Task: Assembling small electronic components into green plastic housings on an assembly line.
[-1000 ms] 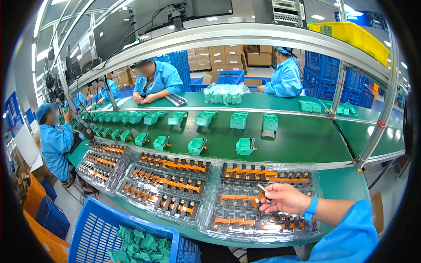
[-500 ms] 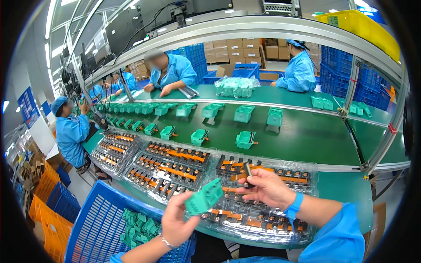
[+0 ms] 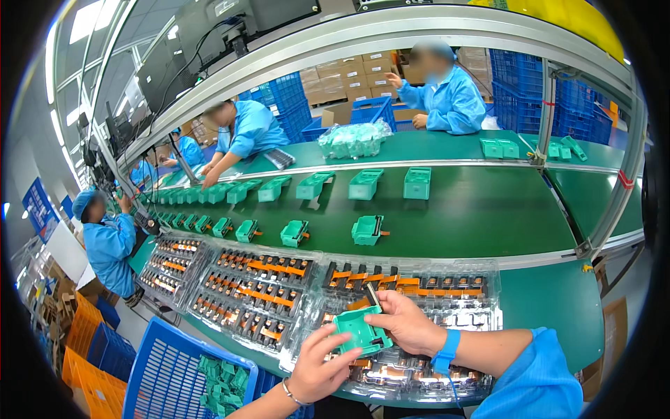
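In front of me, my left hand (image 3: 324,364) grips a green plastic housing (image 3: 354,327), its fingers along the near left side. The hollow side of the housing faces up. At its far right edge, my right hand (image 3: 410,325) pinches a small black part (image 3: 373,295) with an orange ribbon, and the thumb touches the housing. Fingers partly hide where the part and the housing meet. Beneath the hands lies a clear plastic tray (image 3: 453,319) with rows of black parts and orange ribbons.
Two more filled trays (image 3: 252,283) (image 3: 174,264) extend left. A blue crate (image 3: 162,363) of green housings stands at lower left. Beyond the trays, a green conveyor (image 3: 447,227) carries two rows of housings. A metal frame post (image 3: 618,188) rises at right. Several co-workers sit across and to the left.
The green housing has been turned, its hollow side now up. My right hand has brought the black part down to its edge. Across the line, the right-hand co-worker has turned and raised a hand.
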A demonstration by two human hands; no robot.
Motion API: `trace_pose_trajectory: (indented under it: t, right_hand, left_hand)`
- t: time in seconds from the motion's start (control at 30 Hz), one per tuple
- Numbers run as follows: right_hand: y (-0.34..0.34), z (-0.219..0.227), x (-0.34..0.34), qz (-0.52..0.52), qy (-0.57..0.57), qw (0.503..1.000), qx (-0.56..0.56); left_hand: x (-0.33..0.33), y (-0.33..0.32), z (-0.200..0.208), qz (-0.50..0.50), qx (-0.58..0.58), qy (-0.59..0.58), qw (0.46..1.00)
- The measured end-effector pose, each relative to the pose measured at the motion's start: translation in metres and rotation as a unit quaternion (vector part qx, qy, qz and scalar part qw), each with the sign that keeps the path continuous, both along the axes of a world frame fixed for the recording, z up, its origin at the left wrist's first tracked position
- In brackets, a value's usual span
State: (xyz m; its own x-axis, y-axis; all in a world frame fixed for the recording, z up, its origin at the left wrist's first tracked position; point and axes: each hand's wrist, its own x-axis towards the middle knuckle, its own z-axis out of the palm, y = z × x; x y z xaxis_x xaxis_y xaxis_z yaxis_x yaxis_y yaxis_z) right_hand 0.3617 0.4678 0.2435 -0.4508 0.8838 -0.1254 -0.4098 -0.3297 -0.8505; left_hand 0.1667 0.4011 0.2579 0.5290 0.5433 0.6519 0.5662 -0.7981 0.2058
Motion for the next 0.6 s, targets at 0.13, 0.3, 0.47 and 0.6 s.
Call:
trace_pose_trajectory:
  t: [0.13, 0.3, 0.47, 0.6]
  right_hand:
    - [0.001, -0.003, -0.001, -0.041, -0.009, 0.998, 0.050]
    - [-0.007, 0.001, -0.009, -0.037, -0.051, 0.983, 0.170]
    - [-0.006, 0.013, -0.011, -0.038, -0.032, 0.998, 0.040]
    - [0.009, 0.017, 0.009, -0.079, 0.008, 0.997, 0.001]
  left_hand:
    - [-0.004, -0.005, -0.002, -0.090, -0.382, -0.387, 0.834]
    - [-0.015, 0.003, -0.012, -0.076, -0.597, -0.471, 0.645]
    - [-0.018, 0.002, -0.010, -0.077, -0.620, -0.524, 0.579]
    - [-0.021, 0.006, -0.011, -0.053, -0.588, -0.566, 0.575]
